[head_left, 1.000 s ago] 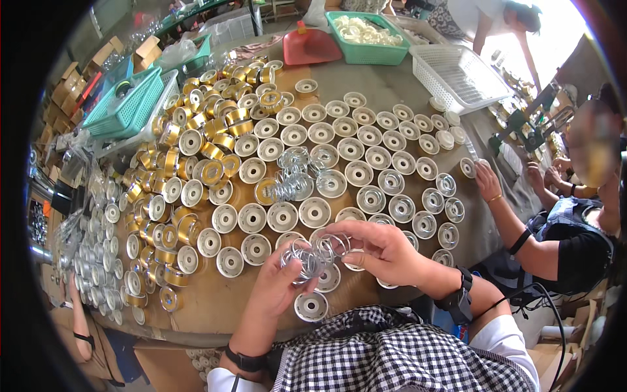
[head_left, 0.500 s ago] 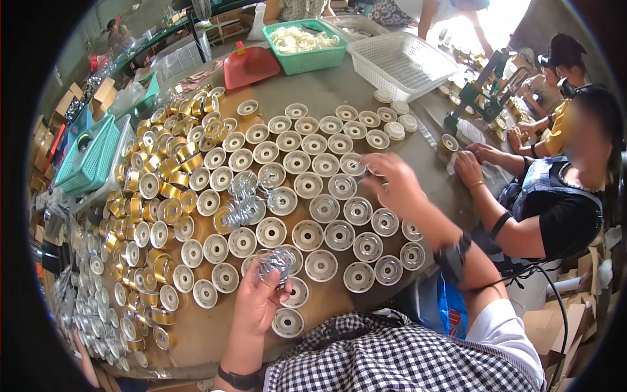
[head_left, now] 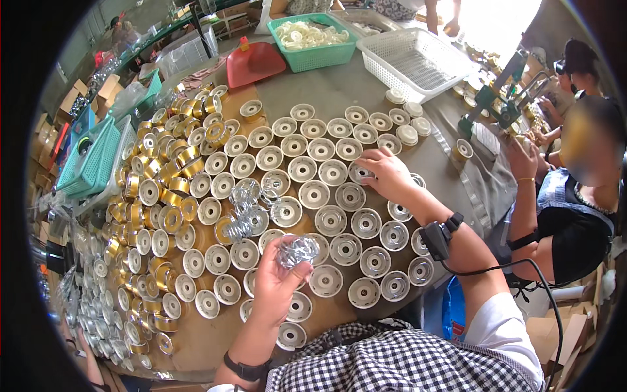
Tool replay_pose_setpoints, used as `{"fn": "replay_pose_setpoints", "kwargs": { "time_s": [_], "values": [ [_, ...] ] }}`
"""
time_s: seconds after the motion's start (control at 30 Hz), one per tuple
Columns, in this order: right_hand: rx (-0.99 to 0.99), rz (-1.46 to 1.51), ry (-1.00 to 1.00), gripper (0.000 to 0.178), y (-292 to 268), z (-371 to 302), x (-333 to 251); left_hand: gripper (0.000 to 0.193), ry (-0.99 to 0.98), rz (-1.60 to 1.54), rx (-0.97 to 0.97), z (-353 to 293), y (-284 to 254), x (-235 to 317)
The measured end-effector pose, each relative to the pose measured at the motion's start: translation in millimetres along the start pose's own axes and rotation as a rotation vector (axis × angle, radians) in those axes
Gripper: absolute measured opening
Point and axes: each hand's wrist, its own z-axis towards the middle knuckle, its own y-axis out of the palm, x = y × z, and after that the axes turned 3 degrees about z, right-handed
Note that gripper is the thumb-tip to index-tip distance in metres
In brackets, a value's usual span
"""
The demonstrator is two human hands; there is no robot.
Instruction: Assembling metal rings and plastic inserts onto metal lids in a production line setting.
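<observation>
Several thin shiny metal rings point(head_left: 299, 252) are bunched in my left hand point(head_left: 277, 287), its fingers closed round them above the near cups. My right hand point(head_left: 390, 178) reaches across the table, fingers bent down and closed at the rim of a round white cup point(head_left: 356, 174); whatever they pinch is hidden. Round white cups with a centre hole, such as this plain cup point(head_left: 269, 158), stand in rows. Shiny rings lie inside several cups on the right, among them a ringed cup point(head_left: 394, 236). A loose heap of metal rings point(head_left: 243, 212) rests on cups left of centre.
Gold-sided cups point(head_left: 171, 219) are piled along the left. At the back stand a red dustpan point(head_left: 256, 64), a green basket point(head_left: 312, 57) of pale rings and a white basket point(head_left: 418, 62). A co-worker point(head_left: 555, 209) sits at the right near a green hand press point(head_left: 493, 104).
My right hand has come down and slightly left onto a cup. My left hand has moved right and up with its rings. The view has shifted slightly.
</observation>
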Motion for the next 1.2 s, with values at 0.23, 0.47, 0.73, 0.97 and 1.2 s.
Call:
{"fn": "replay_pose_setpoints", "kwargs": {
  "time_s": [0.23, 0.47, 0.73, 0.97, 1.2],
  "values": [
    [-0.301, 0.866, 0.127, 0.042, -74, -40, -130, 0.050, 0.256, 0.309, -0.027, 4, 13, 5],
    [-0.321, 1.338, 0.346, 0.039, -73, -69, -141, 0.057, 0.544, 0.802, -0.083, -6, 23, 11],
    [-0.229, 1.646, 0.340, 0.043, -57, -86, -136, 0.033, 0.600, 0.887, 0.028, -15, 48, 13],
    [0.149, 0.779, -0.258, 0.051, -77, -90, -124, 0.036, -0.296, 0.002, -0.043, -3, 49, 13],
    [0.163, 0.470, -0.610, 0.043, -89, -87, -110, 0.044, -0.870, -0.204, -0.289, 6, 30, 20]
  ]
}}
